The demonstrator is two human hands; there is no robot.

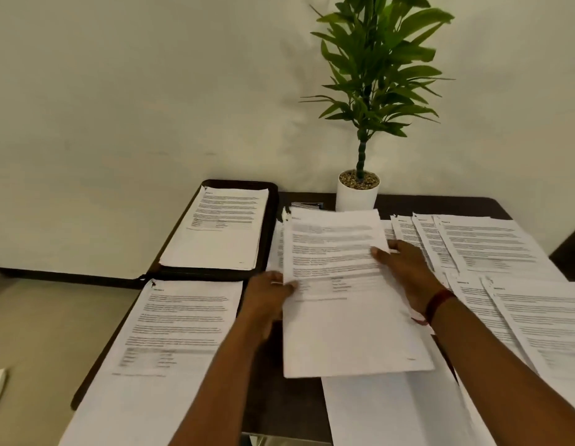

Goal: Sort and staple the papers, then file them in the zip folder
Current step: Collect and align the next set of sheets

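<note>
Papers (215, 230) in zip folder (270, 220), left of plant (357, 194)

The printed sheets (344, 300) at centre frame are thin white paper, matt and smooth. The zip folder (272, 226), upper middle, has a black rim with a dull, leather-like sheen. The desk (279, 397) looks dark and matt. The pot (355, 197) is smooth and white, topped with rough gravel (358, 180); the leaves (376, 59) look glossy. A red cloth thread (436, 304) circles the right wrist.
</note>
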